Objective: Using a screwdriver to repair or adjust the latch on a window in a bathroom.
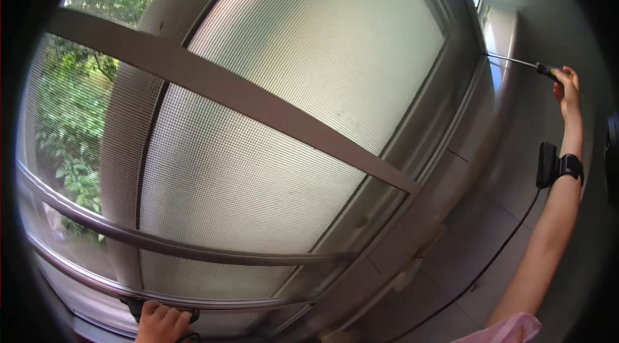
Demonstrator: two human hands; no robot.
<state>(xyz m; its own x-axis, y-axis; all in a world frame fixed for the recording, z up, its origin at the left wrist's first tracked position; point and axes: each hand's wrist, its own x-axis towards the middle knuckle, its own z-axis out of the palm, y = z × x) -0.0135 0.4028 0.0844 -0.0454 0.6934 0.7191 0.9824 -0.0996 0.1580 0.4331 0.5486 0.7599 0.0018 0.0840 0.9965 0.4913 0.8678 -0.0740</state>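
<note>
My right hand (567, 91) is stretched out at the upper right, fingers wrapped round the dark handle of a screwdriver (519, 61). Its thin metal shaft points left, and the tip meets the edge of the dark window frame (465, 17). Low in the picture, my left hand (161, 325) is closed over a black object (133, 308) beside the lower metal rail (97, 284). My fingers hide most of that object, so its kind is unclear. A large mesh screen (258, 169) with a wide brown crossbar (290, 127) fills the middle.
A black strap with a small box (548, 164) sits on my right wrist, and a dark cable (495, 259) runs from it across the grey tiles (438, 282). A curved rail (193, 244) crosses the screen. Green foliage (68, 127) shows outside on the left.
</note>
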